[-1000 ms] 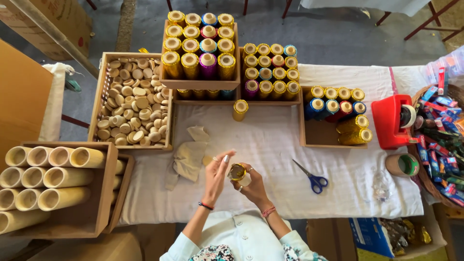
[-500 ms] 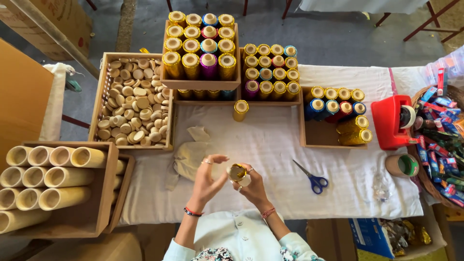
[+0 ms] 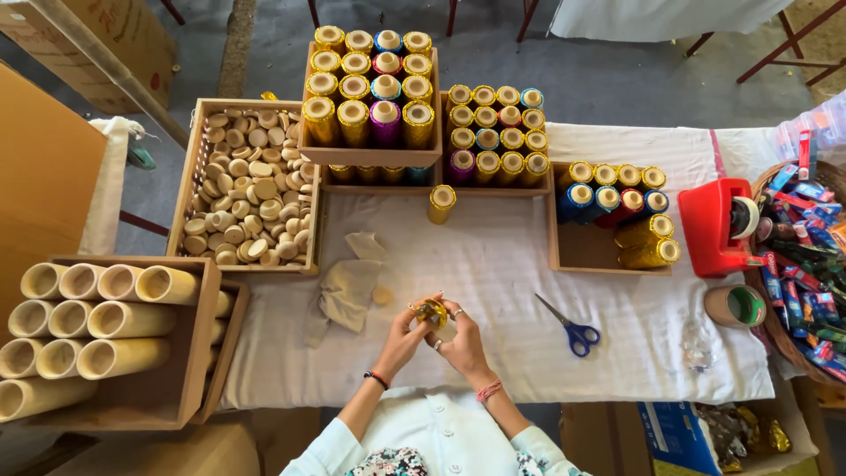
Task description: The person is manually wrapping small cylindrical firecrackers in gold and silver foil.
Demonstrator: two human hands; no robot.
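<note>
Both my hands meet over the near middle of the white-clothed table (image 3: 529, 291). My right hand (image 3: 460, 342) grips a short tube wrapped in gold foil (image 3: 432, 311), held upright. My left hand (image 3: 404, 339) pinches the same tube's top end from the left. The tube's lower part is hidden by my fingers. A finished gold tube (image 3: 441, 203) stands alone further back. Beige cloths (image 3: 345, 286) and a small wooden disc (image 3: 382, 295) lie just left of my hands.
Blue-handled scissors (image 3: 568, 328) lie to the right. Wooden boxes hold wooden discs (image 3: 249, 185), foil-wrapped tubes (image 3: 370, 92), and plain cardboard tubes (image 3: 97, 326). A red tape dispenser (image 3: 718, 227), a tape roll (image 3: 736, 306) and a basket of packets (image 3: 806, 264) sit at right.
My left hand came down from above the tube and closed onto its top end; both hands moved slightly toward me.
</note>
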